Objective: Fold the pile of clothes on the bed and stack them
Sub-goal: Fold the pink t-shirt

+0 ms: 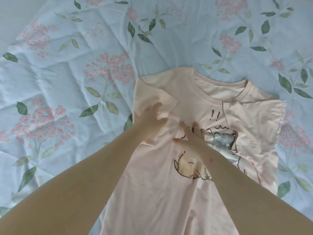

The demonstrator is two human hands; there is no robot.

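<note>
A pink shirt lay flat on the bed sheet with its front side up. It filled the picture from the middle down to 6 o'clock. Its neck pointed to 12 o'clock, and its bottom end ran out of the picture at 6 o'clock.

The left sleeve, on the 9 o'clock side of the shirt, was folded in over the chest. The left hand rested on that sleeve. Its fingers were spread out and looked mostly straight, pointing to about 1 o'clock. The hand was blurry, so I could not tell more than that. The cloth was under the fingers, not pinched between them.

The right hand was at about 4 o'clock from the left hand, near it but apart. It lay flat on the middle of the shirt, with its fingers open and pointing to 12 o'clock. The fingertips sat by the 9 o'clock edge of the drawing, a grey animal with dark scribbly lines. The cloth was under the palm and fingers.

The right sleeve, on the 3 o'clock side, was folded in too and covered part of the drawing. It lay at 3 o'clock from both hands.

The sheet was pale blue with pink flowers and green leaves. It was wrinkled toward 9 o'clock.
</note>
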